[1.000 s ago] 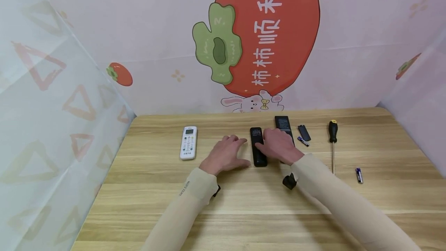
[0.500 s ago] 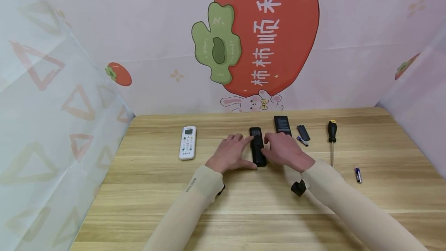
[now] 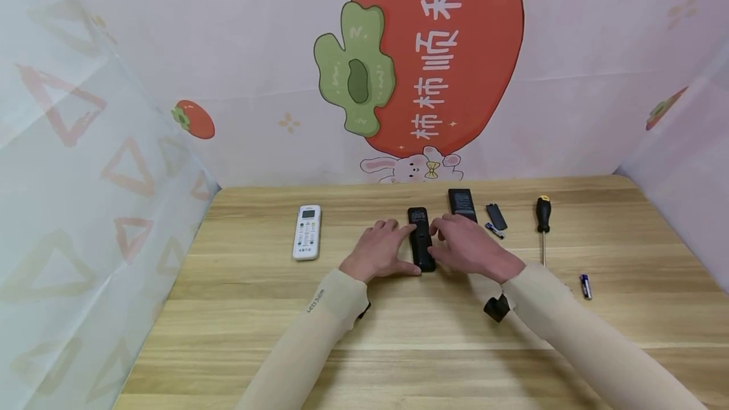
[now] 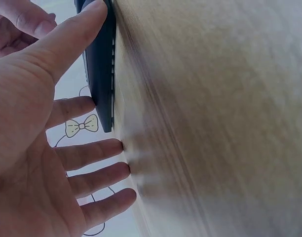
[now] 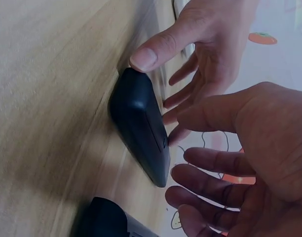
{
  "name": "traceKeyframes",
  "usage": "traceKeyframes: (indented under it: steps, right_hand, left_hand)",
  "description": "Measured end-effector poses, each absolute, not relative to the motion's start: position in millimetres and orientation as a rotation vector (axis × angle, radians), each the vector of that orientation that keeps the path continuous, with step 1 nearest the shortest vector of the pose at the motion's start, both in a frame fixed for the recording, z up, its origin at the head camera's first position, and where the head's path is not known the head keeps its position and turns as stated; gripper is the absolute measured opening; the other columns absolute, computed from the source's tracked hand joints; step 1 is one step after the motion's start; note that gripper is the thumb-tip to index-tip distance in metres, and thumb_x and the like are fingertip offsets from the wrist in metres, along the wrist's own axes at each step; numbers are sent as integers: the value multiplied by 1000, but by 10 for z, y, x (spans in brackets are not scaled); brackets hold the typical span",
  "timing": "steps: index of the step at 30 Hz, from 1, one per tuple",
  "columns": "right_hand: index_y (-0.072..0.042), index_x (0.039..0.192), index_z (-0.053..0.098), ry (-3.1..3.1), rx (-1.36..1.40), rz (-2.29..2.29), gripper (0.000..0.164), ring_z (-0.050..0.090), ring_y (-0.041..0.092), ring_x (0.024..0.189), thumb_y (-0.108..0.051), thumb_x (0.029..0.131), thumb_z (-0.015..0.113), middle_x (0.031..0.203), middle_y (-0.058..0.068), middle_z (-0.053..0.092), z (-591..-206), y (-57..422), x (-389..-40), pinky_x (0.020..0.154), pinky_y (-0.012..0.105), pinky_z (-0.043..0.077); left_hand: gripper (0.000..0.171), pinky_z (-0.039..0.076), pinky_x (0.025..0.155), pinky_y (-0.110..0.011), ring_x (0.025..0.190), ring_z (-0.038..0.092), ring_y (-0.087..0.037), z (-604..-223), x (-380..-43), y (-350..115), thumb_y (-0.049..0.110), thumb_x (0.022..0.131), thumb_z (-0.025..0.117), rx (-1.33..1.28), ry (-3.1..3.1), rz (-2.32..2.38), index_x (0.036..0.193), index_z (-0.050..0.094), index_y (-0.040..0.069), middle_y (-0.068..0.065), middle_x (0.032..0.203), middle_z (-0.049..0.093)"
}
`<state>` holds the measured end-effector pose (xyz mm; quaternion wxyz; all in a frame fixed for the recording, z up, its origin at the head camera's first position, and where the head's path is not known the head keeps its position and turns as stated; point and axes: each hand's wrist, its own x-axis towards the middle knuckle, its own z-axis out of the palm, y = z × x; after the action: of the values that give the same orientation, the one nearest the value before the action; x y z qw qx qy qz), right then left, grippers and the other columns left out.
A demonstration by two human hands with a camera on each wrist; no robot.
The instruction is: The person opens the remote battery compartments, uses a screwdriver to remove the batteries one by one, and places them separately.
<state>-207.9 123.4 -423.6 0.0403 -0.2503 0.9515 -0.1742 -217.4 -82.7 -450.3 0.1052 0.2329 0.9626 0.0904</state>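
A black remote control [image 3: 423, 257] lies face down on the wooden table, its printed back upward. From its left, my left hand [image 3: 378, 250] touches it with straight fingers: the thumb is at the near end and the index finger on the side farther up. In the left wrist view the other fingers reach past the remote [image 4: 100, 64] and hold nothing. Just right of the remote is my right hand [image 3: 469, 247], its fingers loosely bent. In the right wrist view this right hand [image 5: 269, 158] hovers beside the remote's back [image 5: 143, 123], with nothing gripped.
Partly behind the right hand lies a second black remote [image 3: 462, 202]. To its right are a small black cover [image 3: 496, 216], a battery [image 3: 495, 230], a screwdriver [image 3: 543, 217] and another battery [image 3: 586, 286]. A white remote [image 3: 307, 233] lies at left; a printed cloth stands behind.
My left hand has moved right and now touches the black remote. My right hand has drawn back slightly rightward from over it. The remote stays in about the same place.
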Motion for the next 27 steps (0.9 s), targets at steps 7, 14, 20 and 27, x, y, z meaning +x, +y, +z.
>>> traceKeyframes:
  steps: [7, 14, 20, 27]
  right_hand:
    - [-3, 115, 68, 2840, -857, -490, 40, 56, 20, 84, -29, 87, 81, 99, 8, 63, -4200, 1219, -2147, 78, 40, 52]
    - [-6, 122, 66, 2781, -833, -428, 56, 54, 23, 92, -36, 80, 87, 107, 9, 61, -4213, 1184, -2233, 84, 42, 50]
    - [-5, 119, 66, 2775, -873, -332, 61, 54, 30, 104, -38, 74, 91, 108, 9, 60, -4215, 1154, -2281, 97, 50, 46]
    - [-5, 118, 66, 2750, -883, -310, 61, 52, 31, 105, -37, 73, 91, 107, 9, 59, -4227, 1110, -2316, 99, 51, 45]
  left_hand:
    - [92, 42, 108, -47, 134, 45, -31, -4508, -2179, -812, 67, 82, 73, 670, 2825, 281, 157, 40, 26, -12, 148, 48]
    - [92, 40, 112, -46, 137, 42, -31, -4513, -2178, -811, 65, 82, 74, 654, 2818, 318, 158, 40, 26, -12, 150, 47]
    - [92, 40, 112, -47, 139, 41, -31, -4515, -2172, -808, 64, 81, 76, 621, 2811, 346, 157, 40, 27, -12, 151, 45]
    - [92, 41, 111, -47, 138, 41, -31, -4509, -2162, -821, 64, 81, 76, 616, 2806, 340, 157, 40, 26, -11, 151, 45]
